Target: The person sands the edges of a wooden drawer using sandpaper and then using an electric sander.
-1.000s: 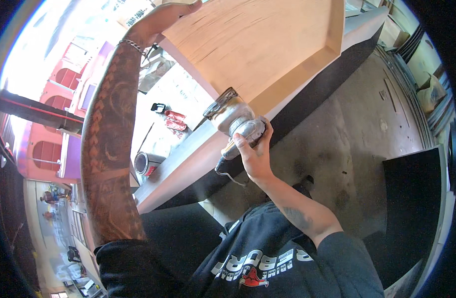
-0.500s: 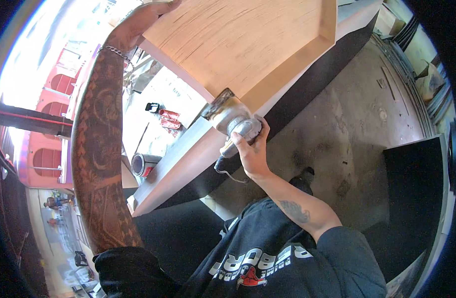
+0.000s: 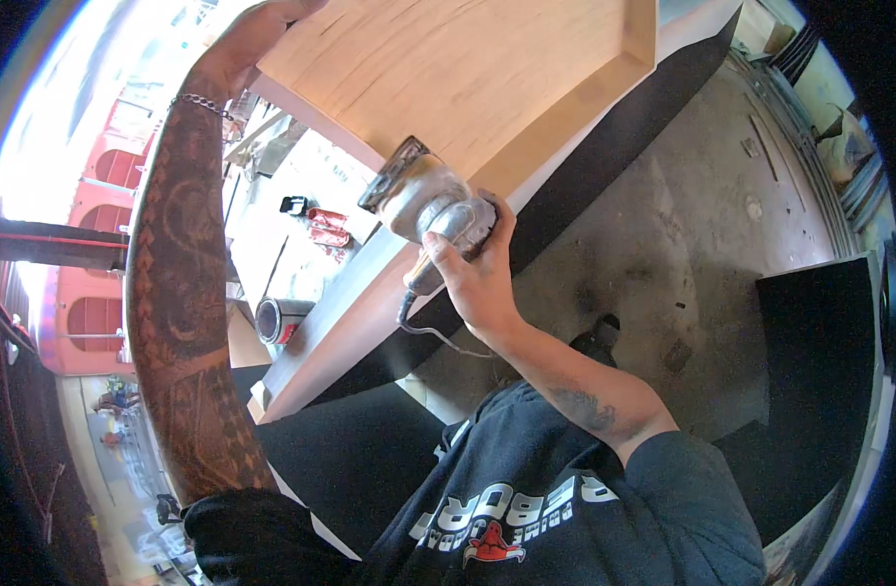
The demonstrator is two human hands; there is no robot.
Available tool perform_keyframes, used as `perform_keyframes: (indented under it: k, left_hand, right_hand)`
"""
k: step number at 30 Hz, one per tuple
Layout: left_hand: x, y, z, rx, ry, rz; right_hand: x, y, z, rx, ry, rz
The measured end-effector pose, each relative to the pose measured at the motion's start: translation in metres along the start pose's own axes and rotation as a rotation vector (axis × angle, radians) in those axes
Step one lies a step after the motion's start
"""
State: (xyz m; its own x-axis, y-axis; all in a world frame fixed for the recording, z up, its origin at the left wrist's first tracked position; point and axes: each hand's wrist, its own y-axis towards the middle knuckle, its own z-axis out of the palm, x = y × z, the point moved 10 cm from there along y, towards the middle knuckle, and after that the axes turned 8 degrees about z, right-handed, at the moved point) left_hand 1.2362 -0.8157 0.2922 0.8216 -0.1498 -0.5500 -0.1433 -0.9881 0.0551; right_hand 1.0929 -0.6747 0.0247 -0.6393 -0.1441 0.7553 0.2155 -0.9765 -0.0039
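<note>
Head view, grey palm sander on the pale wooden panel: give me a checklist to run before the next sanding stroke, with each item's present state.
1. Right hand gripping the grey palm sander: ok.
2. Sander pad against the lower edge of the pale wooden panel: ok.
3. Left hand steadying the panel's far edge: ok.
4. Black power cord hanging away from the pad: ok.
5. Panel clamped or otherwise fixed: cannot tell.
6. Sander running: cannot tell.

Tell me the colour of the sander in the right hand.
Dusty grey-silver sander, gripped by the right hand; the head view shows it.
</note>
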Motion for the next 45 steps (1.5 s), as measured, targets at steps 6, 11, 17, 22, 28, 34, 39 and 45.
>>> perform_keyframes:
  k: [6,11,17,22,28,34,39,45]
  left_hand:
    - [0.002,0.000,-0.002,0.000,0.043,0.006]
    - [0.023,0.001,0.001,0.023,-0.192,-0.105]
    - [0.026,0.005,0.000,-0.041,-0.159,-0.082]
    - [0.015,-0.003,-0.020,-0.151,-0.016,-0.061]
    - [0.036,0.010,-0.011,-0.084,-0.189,-0.064]
    - [0.028,0.001,-0.009,-0.136,-0.173,-0.048]
    - [0.028,0.000,-0.008,-0.078,-0.184,-0.037]
    - [0.026,0.002,-0.017,-0.088,-0.148,-0.040]
  right_hand:
    - [-0.048,-0.001,-0.033,-0.030,-0.113,-0.032]
    - [-0.075,-0.007,-0.049,-0.070,-0.038,0.058]
    - [-0.103,-0.011,-0.073,-0.136,-0.071,0.074]
    - [-0.109,-0.014,-0.075,-0.187,0.015,0.101]
    - [-0.129,-0.016,-0.098,-0.218,0.036,0.162]
    - [-0.103,-0.016,-0.081,-0.207,0.078,0.183]
    - [-0.052,-0.007,-0.030,-0.094,-0.001,0.090]
    - [-0.003,0.002,0.015,-0.010,-0.140,-0.087]
